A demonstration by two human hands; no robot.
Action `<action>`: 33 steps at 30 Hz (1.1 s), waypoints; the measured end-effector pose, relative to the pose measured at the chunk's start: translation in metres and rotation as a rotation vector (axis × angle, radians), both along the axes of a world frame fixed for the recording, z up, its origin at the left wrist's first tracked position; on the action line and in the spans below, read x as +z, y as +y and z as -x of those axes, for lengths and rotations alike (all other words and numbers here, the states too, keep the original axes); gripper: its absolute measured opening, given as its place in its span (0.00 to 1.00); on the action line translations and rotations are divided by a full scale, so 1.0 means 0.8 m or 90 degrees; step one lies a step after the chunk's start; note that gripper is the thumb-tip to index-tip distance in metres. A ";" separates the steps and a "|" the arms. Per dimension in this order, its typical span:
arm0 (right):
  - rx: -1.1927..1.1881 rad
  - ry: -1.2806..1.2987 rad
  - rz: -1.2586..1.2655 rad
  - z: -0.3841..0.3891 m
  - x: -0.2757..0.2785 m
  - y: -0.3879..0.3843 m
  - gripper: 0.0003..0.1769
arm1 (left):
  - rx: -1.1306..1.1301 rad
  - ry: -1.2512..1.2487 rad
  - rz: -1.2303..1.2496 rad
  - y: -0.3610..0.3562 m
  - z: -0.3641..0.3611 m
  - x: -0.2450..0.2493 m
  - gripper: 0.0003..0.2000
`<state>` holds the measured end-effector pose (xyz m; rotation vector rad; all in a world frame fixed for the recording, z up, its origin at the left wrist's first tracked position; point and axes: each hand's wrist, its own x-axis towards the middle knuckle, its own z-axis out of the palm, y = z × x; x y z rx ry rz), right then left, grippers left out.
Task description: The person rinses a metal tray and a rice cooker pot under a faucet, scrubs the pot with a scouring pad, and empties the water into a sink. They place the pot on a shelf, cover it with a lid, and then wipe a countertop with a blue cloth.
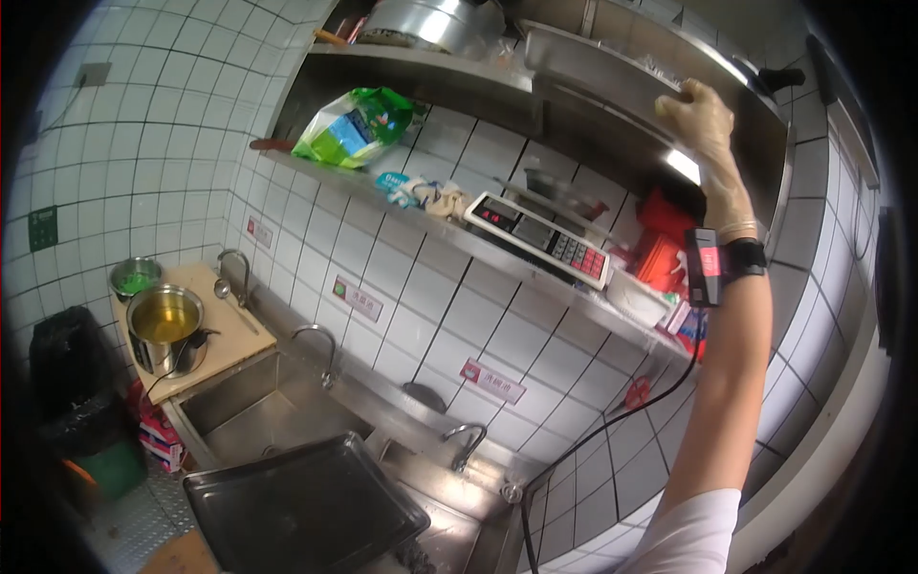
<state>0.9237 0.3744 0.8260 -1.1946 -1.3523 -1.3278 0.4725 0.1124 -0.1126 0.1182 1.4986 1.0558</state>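
Observation:
My right hand [698, 115], in a thin pale glove, is raised to the upper shelf at the top right. Its fingers are curled at the rim of a long metal pan [607, 77]. A black device is strapped to my right wrist, and a cable hangs from it. Beneath the hand, on the lower shelf, are red packages [660, 244] and a white digital scale [540, 239]. My left hand is out of view. A large dark tray [306, 507] lies tilted over the sinks at the bottom.
Metal sinks [268, 402] with curved taps run along the tiled wall. At the left, a pot of yellow liquid [165, 316] and a bowl with green contents [137, 278] rest on a board. A green bag [354, 129] lies on the lower shelf. A black bin bag [72, 364] stands far left.

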 end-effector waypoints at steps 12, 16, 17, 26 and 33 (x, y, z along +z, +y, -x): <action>0.454 0.074 0.093 0.076 -0.259 -0.129 0.09 | -0.135 0.207 -0.296 -0.005 0.004 0.013 0.13; 0.622 0.088 0.150 0.094 -0.411 -0.164 0.04 | 0.003 -0.040 -0.119 0.019 0.011 -0.009 0.14; 0.628 0.080 0.155 0.097 -0.450 -0.173 0.05 | 0.011 -0.059 -0.122 0.023 0.013 -0.017 0.14; 0.601 0.050 0.333 0.125 -0.833 -0.174 0.05 | 0.056 -0.197 -0.230 0.014 -0.010 0.050 0.34; 0.652 -0.005 0.460 0.100 -1.002 -0.157 0.06 | -0.028 0.029 -0.197 0.021 -0.004 0.006 0.44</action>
